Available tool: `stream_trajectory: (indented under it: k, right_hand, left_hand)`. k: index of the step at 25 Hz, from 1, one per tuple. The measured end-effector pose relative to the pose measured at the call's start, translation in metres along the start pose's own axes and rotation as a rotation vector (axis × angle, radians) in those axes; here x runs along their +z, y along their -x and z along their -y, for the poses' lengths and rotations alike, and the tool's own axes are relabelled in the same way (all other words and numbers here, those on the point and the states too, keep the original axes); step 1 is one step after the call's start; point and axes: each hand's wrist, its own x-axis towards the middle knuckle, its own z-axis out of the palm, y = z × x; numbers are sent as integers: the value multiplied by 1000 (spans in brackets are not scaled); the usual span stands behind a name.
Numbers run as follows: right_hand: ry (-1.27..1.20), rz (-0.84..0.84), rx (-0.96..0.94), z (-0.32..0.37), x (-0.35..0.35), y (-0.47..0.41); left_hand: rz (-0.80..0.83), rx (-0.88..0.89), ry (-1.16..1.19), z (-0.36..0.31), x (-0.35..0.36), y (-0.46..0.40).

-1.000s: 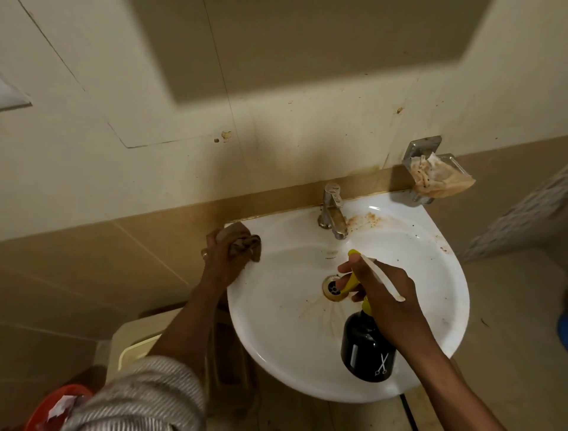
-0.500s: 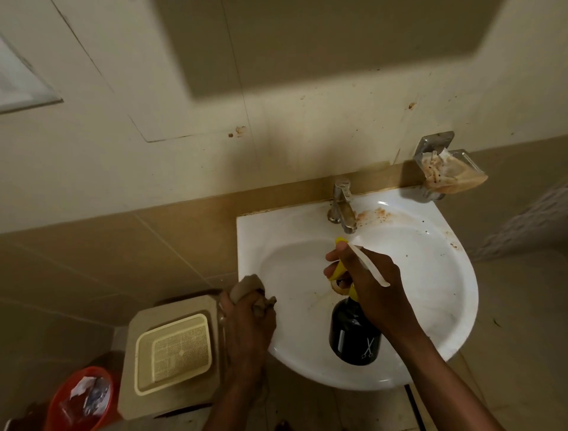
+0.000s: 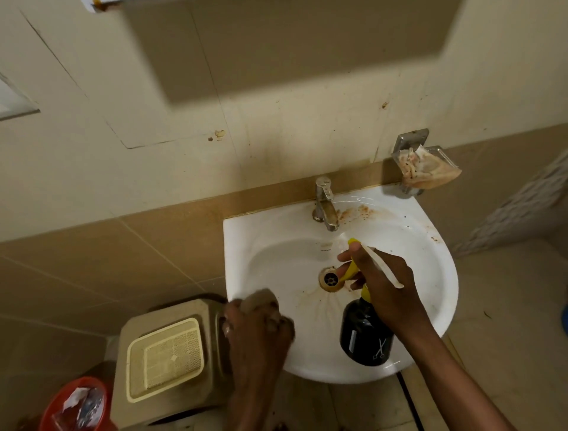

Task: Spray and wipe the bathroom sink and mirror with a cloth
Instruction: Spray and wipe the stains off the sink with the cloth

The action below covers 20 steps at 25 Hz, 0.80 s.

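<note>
A white wall sink (image 3: 430, 267) with rust-brown stains near the tap (image 3: 324, 204) and around the drain (image 3: 330, 278) fills the middle right. My left hand (image 3: 256, 326) grips a bunched brown cloth (image 3: 258, 300) on the sink's near-left rim; the hand is motion-blurred. My right hand (image 3: 381, 287) holds a black spray bottle (image 3: 364, 332) with a yellow and white trigger head over the basin, nozzle toward the tap. Only a bottom corner of what may be the mirror (image 3: 101, 3) shows at the top edge.
A beige bin (image 3: 167, 357) with a mesh lid stands left of the sink, and a red bucket (image 3: 73, 406) of rubbish sits at bottom left. A wall soap dish (image 3: 425, 167) with stained wrapping hangs right of the tap. Tan tiles back the sink.
My left hand with the cloth moved from the sink's back-left corner down along the left rim to the near-left edge. The right hand and bottle stayed over the basin.
</note>
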Motion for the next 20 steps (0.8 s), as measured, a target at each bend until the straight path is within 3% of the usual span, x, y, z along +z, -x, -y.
stream_trajectory:
  k: [3,6,9,15,20]
  right_hand:
    - [15,-41,20,-8,-9,-3]
    - [6,-77,45,-16,-12,-2]
    - [-2,-76,47,-19,-15,-3]
    - [29,-68,40,-25,-27,-14]
    - [-10,-79,45,-25,-40,-14]
  left_hand:
    - [-69,201,-203,-6,4,-59]
    - [91,314,-557,10,40,-86]
    - [207,413,-620,19,76,-77]
    - [468,263,-643,-4,97,-56]
    - [664,164,-486,-36,118,-11]
